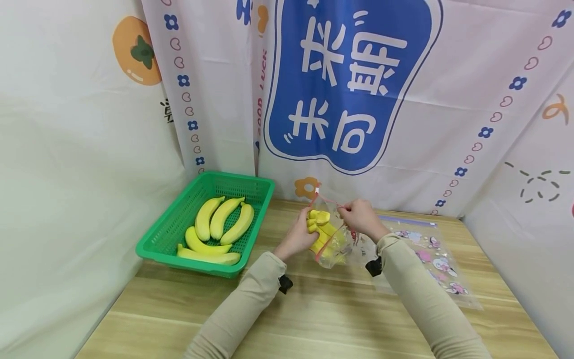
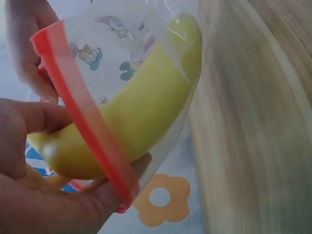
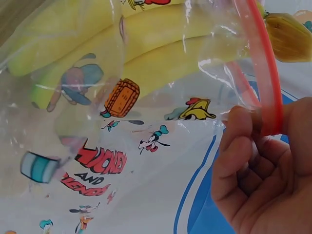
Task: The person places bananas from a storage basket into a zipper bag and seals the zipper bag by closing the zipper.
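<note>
A bunch of yellow bananas [image 1: 324,237] lies mostly inside a clear zip bag [image 3: 146,136] with a red-edged mouth and cartoon prints. Its stem end [image 3: 290,36] sticks out past the mouth. My left hand [image 1: 299,235] grips the bunch near that end; in the left wrist view the thumb lies on top and the fingers [image 2: 105,192] reach underneath, some at the bag's rim. With thumb and fingers, my right hand [image 1: 360,218] pinches the red rim [image 3: 270,97] on the other side and spreads the mouth.
To the left stands a green basket [image 1: 148,243] holding several loose bananas [image 1: 224,219]. A flat clear bag with a purple-blue top [image 1: 410,222] and pink prints lies right, partly behind my right forearm. Printed cloth [image 1: 233,124] hangs along the table's back edge.
</note>
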Demonstrator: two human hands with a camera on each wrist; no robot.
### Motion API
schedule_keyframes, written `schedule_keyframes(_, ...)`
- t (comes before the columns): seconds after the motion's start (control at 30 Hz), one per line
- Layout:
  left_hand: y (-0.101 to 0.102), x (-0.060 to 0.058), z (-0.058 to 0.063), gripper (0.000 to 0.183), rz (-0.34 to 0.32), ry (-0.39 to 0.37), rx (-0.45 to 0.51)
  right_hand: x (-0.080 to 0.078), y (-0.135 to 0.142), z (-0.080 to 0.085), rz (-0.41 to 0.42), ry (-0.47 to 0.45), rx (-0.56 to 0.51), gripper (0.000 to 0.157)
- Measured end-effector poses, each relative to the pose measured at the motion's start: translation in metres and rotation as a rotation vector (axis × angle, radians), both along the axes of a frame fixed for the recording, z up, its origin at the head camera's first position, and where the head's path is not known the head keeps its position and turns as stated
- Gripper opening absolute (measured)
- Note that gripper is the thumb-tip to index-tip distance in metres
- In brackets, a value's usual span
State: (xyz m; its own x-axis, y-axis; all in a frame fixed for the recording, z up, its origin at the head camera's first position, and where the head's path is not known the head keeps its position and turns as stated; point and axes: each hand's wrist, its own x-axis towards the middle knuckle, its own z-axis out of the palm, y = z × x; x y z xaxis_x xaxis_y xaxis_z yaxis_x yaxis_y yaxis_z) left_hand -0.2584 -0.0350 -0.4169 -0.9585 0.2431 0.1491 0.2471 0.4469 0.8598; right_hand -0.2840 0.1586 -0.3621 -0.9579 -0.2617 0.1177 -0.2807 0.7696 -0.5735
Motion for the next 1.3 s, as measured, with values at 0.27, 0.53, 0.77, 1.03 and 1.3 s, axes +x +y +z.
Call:
schedule_keyframes(0.27,0.0,-0.002,-0.002,0.077,-0.084,-0.075,0.094,0.002,-0.001,0.006,-0.008,-0.016,-0.003,0.044)
schedule_keyframes(0.53,0.003,-0.004,-0.002,0.075,-0.054,-0.052,0.032,0.003,0.003,0.011,-0.011,0.002,0.002,0.041)
schedule_keyframes(0.77,0.006,-0.003,0.001,0.069,-0.091,-0.067,0.009,0.005,0.003,0.015,-0.008,0.022,0.007,0.042)
schedule_keyframes(1.03,0.009,-0.003,0.004,0.058,-0.048,-0.04,-0.087,0.006,0.002,0.019,0.002,0.068,0.016,0.041)
schedule_keyframes(1.3,0.011,-0.007,0.005,0.058,-0.044,-0.071,-0.106,0.004,0.003,0.023,0.001,0.083,0.008,0.044)
